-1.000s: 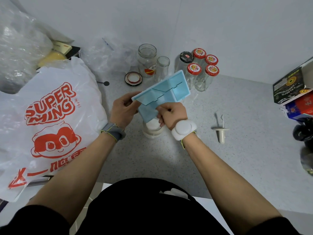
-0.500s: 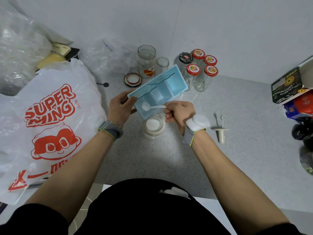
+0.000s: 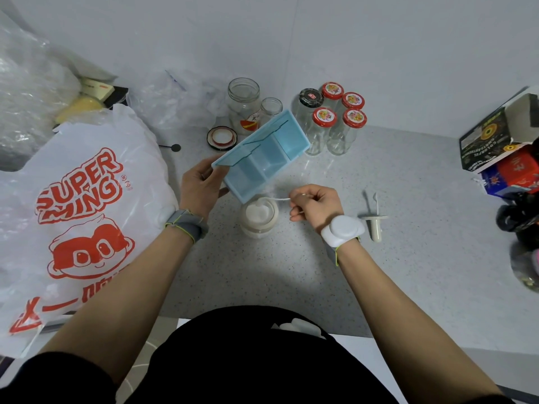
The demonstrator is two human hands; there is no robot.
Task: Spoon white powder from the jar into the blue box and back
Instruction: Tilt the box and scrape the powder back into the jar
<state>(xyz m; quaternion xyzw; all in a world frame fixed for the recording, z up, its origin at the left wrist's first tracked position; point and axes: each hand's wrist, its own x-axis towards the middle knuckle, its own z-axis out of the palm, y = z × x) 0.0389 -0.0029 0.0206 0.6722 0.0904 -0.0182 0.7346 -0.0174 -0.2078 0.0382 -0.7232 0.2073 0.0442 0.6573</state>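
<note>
two hands [image 3: 201, 185] [image 3: 316, 204] — box [image 3: 262, 158], perhaps spoon [image 3: 278, 199]

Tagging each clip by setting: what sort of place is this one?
Probably a home kitchen counter, used as a makeshift work spot. A speckled grey countertop meets a plain wall, with empty glass jars with red lids at the back and a printed plastic shopping bag beside them.

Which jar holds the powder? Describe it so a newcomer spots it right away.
On the grey counter, look between the two hands, just below the tilted blue box that the left hand holds. The jar sits there, open and full of white powder, with the spoon held by the right hand over it. The other jars by the wall look empty.
</note>
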